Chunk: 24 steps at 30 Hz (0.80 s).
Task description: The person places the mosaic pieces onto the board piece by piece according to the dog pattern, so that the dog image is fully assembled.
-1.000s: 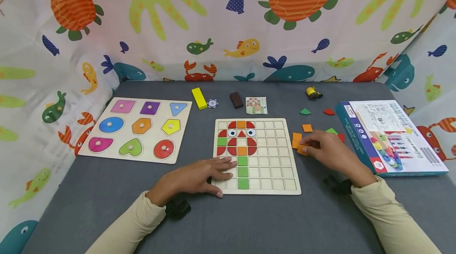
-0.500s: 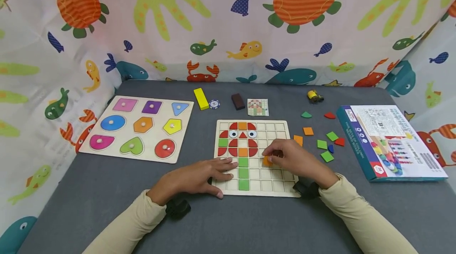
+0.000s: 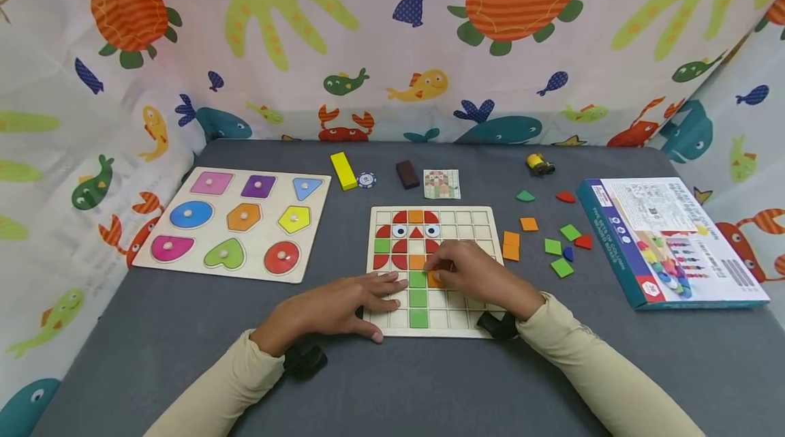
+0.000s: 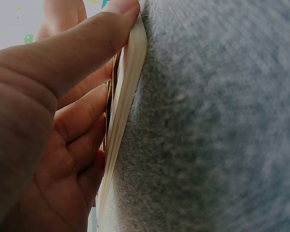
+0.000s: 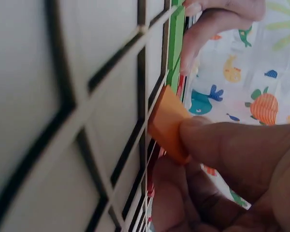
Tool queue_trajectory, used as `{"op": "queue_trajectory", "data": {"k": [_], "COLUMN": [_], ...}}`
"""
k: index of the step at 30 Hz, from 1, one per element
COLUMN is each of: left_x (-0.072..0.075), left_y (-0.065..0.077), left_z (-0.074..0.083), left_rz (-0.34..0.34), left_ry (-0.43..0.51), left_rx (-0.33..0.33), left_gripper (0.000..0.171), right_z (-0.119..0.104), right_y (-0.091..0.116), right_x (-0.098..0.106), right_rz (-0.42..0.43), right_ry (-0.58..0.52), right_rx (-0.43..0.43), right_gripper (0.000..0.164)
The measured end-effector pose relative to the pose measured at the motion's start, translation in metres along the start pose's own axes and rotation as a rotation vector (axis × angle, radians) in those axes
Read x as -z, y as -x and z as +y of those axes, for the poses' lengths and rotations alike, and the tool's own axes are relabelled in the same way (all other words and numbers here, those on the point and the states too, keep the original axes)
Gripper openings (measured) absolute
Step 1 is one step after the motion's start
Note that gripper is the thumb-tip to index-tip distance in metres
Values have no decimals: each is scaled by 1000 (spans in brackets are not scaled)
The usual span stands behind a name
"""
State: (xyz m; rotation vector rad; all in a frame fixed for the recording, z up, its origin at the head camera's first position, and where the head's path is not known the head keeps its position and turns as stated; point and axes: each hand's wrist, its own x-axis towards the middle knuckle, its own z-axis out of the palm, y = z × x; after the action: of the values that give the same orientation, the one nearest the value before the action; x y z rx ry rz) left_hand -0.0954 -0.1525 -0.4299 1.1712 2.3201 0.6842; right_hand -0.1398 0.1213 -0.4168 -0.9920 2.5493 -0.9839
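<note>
A wooden grid board [image 3: 478,321] lies mid-table, with red, orange and green tiles and two eye tiles set in its cells. My left hand [image 3: 343,302] rests on its left side, fingers fairly straight over the cells and thumb at the near left corner. In the left wrist view the thumb [image 4: 87,46] touches the board's edge [image 4: 128,82]. My right hand [image 3: 475,273] pinches an orange square tile [image 5: 166,121] between thumb and fingers. The tile is tilted at a cell just right of the column of green tiles [image 3: 418,298].
Right of the board lie loose orange tiles [image 3: 511,246], green tiles [image 3: 552,246] and a blue piece [image 3: 568,254]. A box [image 3: 674,246] stands further right, a shape puzzle board [image 3: 233,225] at left. Behind are a picture card [image 3: 441,184], yellow block [image 3: 343,171] and dark brown block [image 3: 407,174].
My right hand has taken an orange tile from the loose pieces at the right and carried it left over the board to beside the green column. My left hand has stayed put.
</note>
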Motion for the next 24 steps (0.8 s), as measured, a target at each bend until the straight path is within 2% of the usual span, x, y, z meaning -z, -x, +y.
{"op": "queue_trajectory", "data": {"k": [7, 11, 17, 24], "left_x": [-2, -1, 0, -1], "left_y": [0, 0, 0, 1], "left_z": [0, 0, 0, 0], "left_rz": [4, 11, 10, 12], "left_ry": [-7, -7, -8, -3], "left_rx": [1, -5, -16, -23], "left_gripper": [64, 64, 64, 63], "right_z": [0, 0, 16, 44], "right_y": [-2, -1, 11, 36], "right_x": [-4, -1, 15, 41], "right_rz": [8, 40, 93, 163], "right_ry": [12, 12, -1, 81], "right_rx": [-27, -38, -79, -161], "right_gripper": [15, 14, 11, 16]}}
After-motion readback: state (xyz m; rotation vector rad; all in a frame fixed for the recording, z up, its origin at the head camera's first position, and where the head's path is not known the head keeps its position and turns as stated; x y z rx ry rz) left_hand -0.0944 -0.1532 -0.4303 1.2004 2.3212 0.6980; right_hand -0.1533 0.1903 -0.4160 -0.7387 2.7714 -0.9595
